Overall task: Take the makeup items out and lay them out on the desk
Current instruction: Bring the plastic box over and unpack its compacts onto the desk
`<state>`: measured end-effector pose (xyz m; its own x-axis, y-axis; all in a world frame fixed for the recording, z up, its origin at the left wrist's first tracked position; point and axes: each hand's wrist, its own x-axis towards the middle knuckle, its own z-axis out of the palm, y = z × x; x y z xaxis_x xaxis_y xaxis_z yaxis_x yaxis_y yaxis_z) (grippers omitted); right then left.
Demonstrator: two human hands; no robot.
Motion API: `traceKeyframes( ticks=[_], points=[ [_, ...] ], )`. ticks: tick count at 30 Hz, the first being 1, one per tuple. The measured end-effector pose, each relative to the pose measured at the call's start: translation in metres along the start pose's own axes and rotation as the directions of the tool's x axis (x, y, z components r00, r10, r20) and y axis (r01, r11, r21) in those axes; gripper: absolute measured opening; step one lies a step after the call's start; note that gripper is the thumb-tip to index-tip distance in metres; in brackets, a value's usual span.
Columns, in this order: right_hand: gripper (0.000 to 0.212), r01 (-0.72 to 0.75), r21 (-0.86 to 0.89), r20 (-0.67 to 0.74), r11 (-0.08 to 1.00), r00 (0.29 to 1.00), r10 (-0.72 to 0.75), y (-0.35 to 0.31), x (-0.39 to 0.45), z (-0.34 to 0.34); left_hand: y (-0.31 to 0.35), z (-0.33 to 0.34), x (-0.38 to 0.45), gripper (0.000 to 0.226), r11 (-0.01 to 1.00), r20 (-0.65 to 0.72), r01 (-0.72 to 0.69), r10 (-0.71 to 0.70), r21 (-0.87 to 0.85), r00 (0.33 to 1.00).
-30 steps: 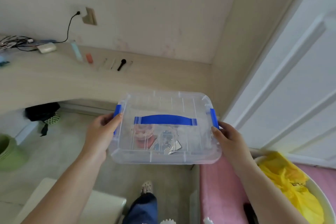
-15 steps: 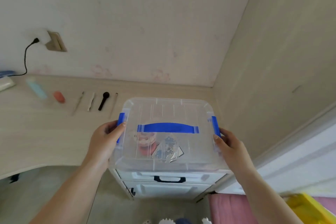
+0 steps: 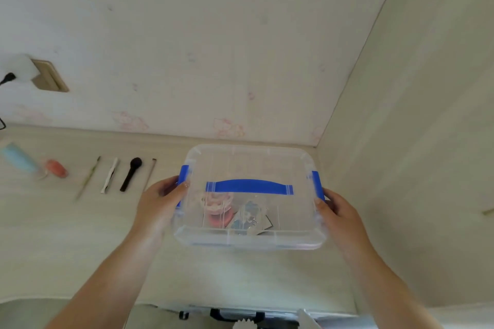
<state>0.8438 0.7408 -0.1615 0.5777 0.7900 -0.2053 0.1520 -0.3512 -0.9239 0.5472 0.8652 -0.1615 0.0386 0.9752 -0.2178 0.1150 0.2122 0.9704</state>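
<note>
Working from the left, we see part of the task already done: a pale blue tube (image 3: 16,157), an orange-pink item (image 3: 55,168), a thin greenish stick (image 3: 88,177), a white stick (image 3: 109,175), a black brush (image 3: 131,173) and one more slim tool (image 3: 150,173) lie in a row on the desk (image 3: 66,235), well apart from what we carry. Our left hand (image 3: 160,203) curls round the left end of the clear lidded box (image 3: 250,196), thumb by its blue latch (image 3: 184,173); our right hand (image 3: 339,212) grips the right end the same way beside the other latch (image 3: 317,186). We cannot tell whether the box rests on the desk or hangs just above it. The lid, with its blue handle (image 3: 250,186), is on, and a pink round piece (image 3: 217,205) and a foil-like packet (image 3: 248,218) show through it. The risk we judge: the smooth plastic could slip, or a tilt could send the loose pieces sliding. Setting down too far left could scatter the row; to the right the side wall (image 3: 414,141) stands close and crowds that elbow. The latches must come undone before anything leaves the box.
</note>
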Motion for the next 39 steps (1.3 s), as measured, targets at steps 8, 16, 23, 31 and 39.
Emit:
traceKeyframes(
  ticks=[8, 16, 23, 31, 39],
  points=[
    [0.03, -0.024, 0.032, -0.001, 0.999, 1.0, 0.024, -0.003, 0.039, 0.006, -0.001, 0.017, 0.036, 0.019, 0.999, -0.063, 0.032, -0.033, -0.014, 0.997],
    [0.033, -0.061, -0.052, -0.004, 0.997, 0.998, 0.061, -0.004, 0.055, 0.012, -0.003, 0.022, 0.057, 0.023, 0.997, -0.041, 0.071, -0.07, 0.034, 0.997],
    [0.032, -0.021, -0.332, -0.036, 0.943, 0.999, 0.009, -0.008, 0.056, 0.008, -0.007, 0.015, 0.063, 0.019, 0.971, -0.031, -0.024, 0.032, 0.238, 0.999],
    [0.032, 0.124, -0.724, 0.005, 0.679, 0.985, -0.175, -0.017, 0.054, 0.01, 0.002, 0.012, 0.066, 0.015, 0.865, 0.028, -0.134, 0.139, 0.483, 0.99],
    [0.029, 0.099, -0.732, 0.004, 0.674, 0.99, -0.141, -0.013, 0.057, 0.009, 0.0, 0.012, 0.07, 0.038, 0.827, 0.041, -0.175, 0.182, 0.534, 0.983]
  ],
)
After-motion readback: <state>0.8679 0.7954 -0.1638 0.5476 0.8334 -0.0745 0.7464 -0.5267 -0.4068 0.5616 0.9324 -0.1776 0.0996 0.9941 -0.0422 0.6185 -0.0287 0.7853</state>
